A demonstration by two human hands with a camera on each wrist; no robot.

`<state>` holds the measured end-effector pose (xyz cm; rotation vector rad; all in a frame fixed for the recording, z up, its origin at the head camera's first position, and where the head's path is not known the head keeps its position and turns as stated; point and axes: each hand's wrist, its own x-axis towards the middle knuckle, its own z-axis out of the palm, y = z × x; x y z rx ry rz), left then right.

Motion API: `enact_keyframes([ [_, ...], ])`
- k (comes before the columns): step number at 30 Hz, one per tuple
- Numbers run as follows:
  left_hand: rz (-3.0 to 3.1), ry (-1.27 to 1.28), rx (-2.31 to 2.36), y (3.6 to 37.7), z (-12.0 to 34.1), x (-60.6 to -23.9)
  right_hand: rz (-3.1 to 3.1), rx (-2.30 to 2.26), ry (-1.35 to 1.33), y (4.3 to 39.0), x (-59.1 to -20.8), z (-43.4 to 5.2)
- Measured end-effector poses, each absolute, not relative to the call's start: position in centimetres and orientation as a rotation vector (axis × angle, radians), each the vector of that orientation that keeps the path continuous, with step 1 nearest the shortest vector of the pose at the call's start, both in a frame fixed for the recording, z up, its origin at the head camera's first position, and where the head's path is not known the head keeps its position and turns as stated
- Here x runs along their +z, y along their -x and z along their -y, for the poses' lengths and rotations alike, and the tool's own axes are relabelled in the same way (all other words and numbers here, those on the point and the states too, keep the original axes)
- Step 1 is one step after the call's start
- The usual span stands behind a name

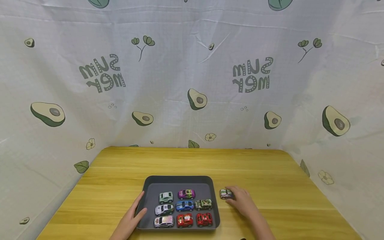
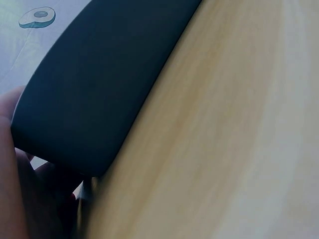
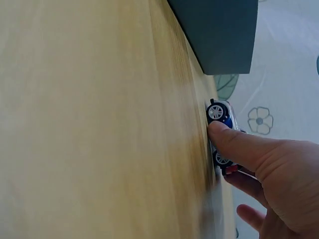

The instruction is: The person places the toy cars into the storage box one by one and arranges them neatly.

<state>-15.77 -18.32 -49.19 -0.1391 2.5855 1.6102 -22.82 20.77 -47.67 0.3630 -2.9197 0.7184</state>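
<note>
A dark grey tray (image 1: 177,180) lies on the table, holding several small toy cars in rough rows. My left hand (image 1: 129,218) grips its left rim, with the thumb reaching over the edge; the left wrist view shows the tray wall (image 2: 94,84) up close beside the fingers. To the right of the tray, my right hand (image 1: 242,201) pinches a white and green toy car (image 1: 225,194) by its sides. From the right wrist, that toy car (image 3: 217,112) is seen low at the tabletop, the thumb against its side between the wheels.
Inside the tray, a purple toy car (image 1: 186,194) is in the back row, a blue one (image 1: 184,206) in the middle, and a red one (image 1: 204,219) at the front right. A printed cloth (image 1: 180,66) hangs behind the wooden table (image 1: 255,166).
</note>
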Motion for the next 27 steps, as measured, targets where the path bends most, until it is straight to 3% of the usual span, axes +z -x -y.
enact_keyframes([
  [27,-2.600,0.106,1.621,15.7,18.3,-49.2,2.878,0.930,-0.240,22.8,-46.2,-20.1],
])
